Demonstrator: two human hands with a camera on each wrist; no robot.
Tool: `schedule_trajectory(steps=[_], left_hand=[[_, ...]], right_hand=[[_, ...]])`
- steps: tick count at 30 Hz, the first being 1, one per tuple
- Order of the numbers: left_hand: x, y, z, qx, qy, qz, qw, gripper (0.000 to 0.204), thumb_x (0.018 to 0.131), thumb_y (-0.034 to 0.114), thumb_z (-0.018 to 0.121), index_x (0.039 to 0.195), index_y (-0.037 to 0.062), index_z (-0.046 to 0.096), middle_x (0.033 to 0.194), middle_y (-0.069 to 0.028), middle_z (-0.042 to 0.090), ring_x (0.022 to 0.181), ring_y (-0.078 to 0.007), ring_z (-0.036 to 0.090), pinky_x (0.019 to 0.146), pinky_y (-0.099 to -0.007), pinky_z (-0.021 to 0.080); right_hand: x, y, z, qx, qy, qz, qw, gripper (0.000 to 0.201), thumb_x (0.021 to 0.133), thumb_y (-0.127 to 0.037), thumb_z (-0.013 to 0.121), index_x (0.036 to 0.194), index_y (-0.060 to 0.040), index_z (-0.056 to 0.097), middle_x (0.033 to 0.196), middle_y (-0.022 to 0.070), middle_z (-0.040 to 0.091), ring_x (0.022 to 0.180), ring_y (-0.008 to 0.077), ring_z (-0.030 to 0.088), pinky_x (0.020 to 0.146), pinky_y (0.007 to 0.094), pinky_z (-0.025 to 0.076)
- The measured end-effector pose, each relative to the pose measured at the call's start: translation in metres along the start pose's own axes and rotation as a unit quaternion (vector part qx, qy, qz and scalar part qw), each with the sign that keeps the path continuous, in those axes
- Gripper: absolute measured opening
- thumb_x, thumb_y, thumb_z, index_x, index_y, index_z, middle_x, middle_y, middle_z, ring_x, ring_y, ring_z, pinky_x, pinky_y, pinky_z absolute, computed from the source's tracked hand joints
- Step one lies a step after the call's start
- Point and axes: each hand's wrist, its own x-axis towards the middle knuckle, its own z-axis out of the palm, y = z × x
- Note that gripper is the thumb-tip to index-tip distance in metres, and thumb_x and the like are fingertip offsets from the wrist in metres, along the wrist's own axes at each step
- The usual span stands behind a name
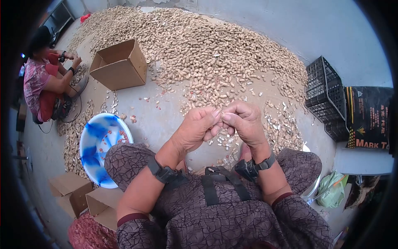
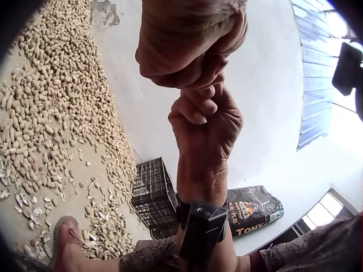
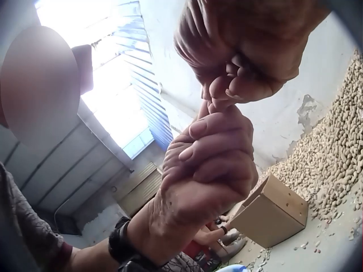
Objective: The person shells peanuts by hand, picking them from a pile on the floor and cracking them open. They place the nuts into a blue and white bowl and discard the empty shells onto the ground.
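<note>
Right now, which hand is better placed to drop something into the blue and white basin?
Probably the left hand. The blue and white basin sits beside the left knee, on that hand's side, while the right hand is farther across. The hands meet in front, so they'd likely part first.

Three Views Around Two Hands

Looks forward and down from the head, wide and dark-cornered, with the left hand (image 1: 197,128) and right hand (image 1: 245,124) near the centre, patterned clothes (image 1: 224,226) at 6 o'clock and peanuts (image 1: 199,45) at 12. From the left wrist, faces across to the right, rolled sideways, very close to the left hand at 12, with the right hand just beyond. From the right wrist, faces leftward and up, also rolled, close to the right hand at 1. Shared by head and left wrist: crates (image 1: 318,89), at 7 in the latter. Shared by head and right wrist: a box (image 1: 118,79), at 10 and 4 respectively. Common to all three: both hands, peanuts.
</note>
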Motion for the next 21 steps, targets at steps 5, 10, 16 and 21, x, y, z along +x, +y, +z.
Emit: schedule_trajectory(steps=[5,10,16,21], left_hand=[[-0.007,0.005,0.011,-0.04,-0.003,0.018,0.999,0.028,0.087,0.029,0.05,0.076,0.0034,0.052,0.056,0.0009,0.046,0.041,-0.0031,0.033,0.037,-0.0159,0.025],[-0.005,0.001,0.007,-0.088,-0.005,0.024,0.996,0.028,0.088,0.029,0.048,0.076,0.0041,0.052,0.056,0.0001,0.047,0.04,-0.0036,0.033,0.035,-0.0164,0.025],[-0.006,0.001,0.003,-0.013,0.078,-0.026,0.997,0.024,0.089,0.026,0.048,0.078,0.0053,0.053,0.058,0.0012,0.048,0.042,-0.0038,0.036,0.037,-0.0162,0.027],[-0.008,-0.001,0.0,0.006,0.033,-0.002,0.999,0.02,0.088,0.024,0.05,0.081,0.0052,0.054,0.062,0.0009,0.049,0.047,-0.0034,0.04,0.041,-0.0159,0.03]], right_hand=[[-0.005,0.0,0.005,0.141,0.016,-0.003,0.99,0.011,0.082,-0.01,0.055,0.078,0.0001,0.057,0.064,0.0044,0.058,0.048,0.0036,0.048,0.04,0.0152,0.037],[-0.005,0.0,0.012,0.105,0.035,-0.013,0.994,0.011,0.083,-0.01,0.053,0.079,-0.0006,0.056,0.064,0.0033,0.057,0.05,0.0027,0.048,0.042,0.0149,0.039],[-0.004,0.007,0.023,-0.133,0.114,-0.109,0.978,0.006,0.079,-0.004,0.054,0.075,0.0001,0.055,0.06,0.0006,0.053,0.049,0.0036,0.046,0.042,0.0183,0.036],[-0.007,0.002,0.026,-0.147,0.108,-0.141,0.973,0.007,0.078,-0.002,0.053,0.072,0.0012,0.054,0.059,0.0011,0.054,0.049,0.004,0.047,0.042,0.0198,0.037]])
